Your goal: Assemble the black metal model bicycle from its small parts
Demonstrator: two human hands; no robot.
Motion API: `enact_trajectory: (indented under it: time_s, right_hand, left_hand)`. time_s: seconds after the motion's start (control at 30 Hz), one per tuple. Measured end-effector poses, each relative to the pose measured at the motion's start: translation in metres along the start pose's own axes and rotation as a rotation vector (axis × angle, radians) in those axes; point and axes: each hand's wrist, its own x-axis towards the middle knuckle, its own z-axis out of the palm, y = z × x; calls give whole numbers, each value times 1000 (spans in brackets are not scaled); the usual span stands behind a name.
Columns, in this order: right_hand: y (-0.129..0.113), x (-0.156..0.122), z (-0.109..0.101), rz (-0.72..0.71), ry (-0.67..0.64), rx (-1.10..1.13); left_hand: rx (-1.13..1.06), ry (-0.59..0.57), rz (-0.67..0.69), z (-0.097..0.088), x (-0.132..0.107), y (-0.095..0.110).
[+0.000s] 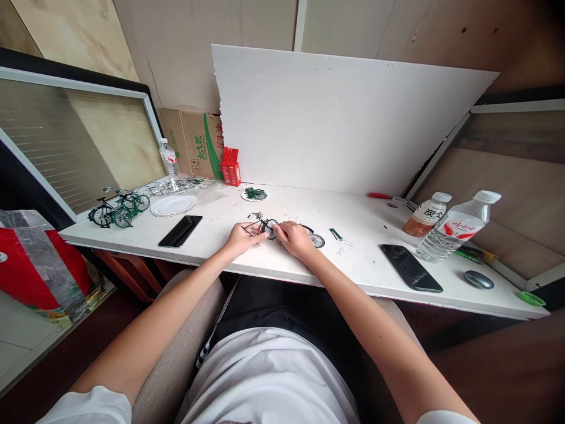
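Observation:
Just above the front part of the white table (212, 259), my left hand (242, 240) is closed on a small black model bicycle (252, 226). Its handlebar end points up and a spoked wheel (270, 227) shows between my hands. My right hand (295, 239) has its thumb and fingertips pinched at that wheel's right side; the exact contact is partly hidden. Directly right of my right hand lies another spoked wheel (316, 240) with a dark curved part beside it. Further right is a small dark green frame-like piece (336, 234).
Assembled model bicycles (119, 207) stand at the left near white plates (174, 205) and a phone (180, 231). A small dish (254, 194) holds green parts. A second phone (410, 268), bottles (459, 227) and a mouse (479, 279) are at the right. A white board (335, 118) leans behind.

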Motion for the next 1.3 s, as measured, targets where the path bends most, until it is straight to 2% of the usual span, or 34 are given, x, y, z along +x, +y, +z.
enact_trajectory:
  time_s: [0.2, 0.37, 0.53, 0.7, 1.3]
  right_hand:
    - [-3, -1, -3, 40, 5, 85]
    - [-1, -3, -4, -13, 58, 112]
    - [-1, -4, -6, -79, 21, 172]
    - [-1, -4, -4, -96, -20, 153]
    - [0, -3, -4, -131, 7, 185]
  left_hand:
    - [-19, 36, 10, -1, 1, -1]
    - [-45, 61, -3, -2, 3, -2]
    - [-88, 54, -14, -2, 2, -1]
    - [-79, 68, -21, -1, 1, 1]
    - [-66, 44, -26, -2, 1, 0]
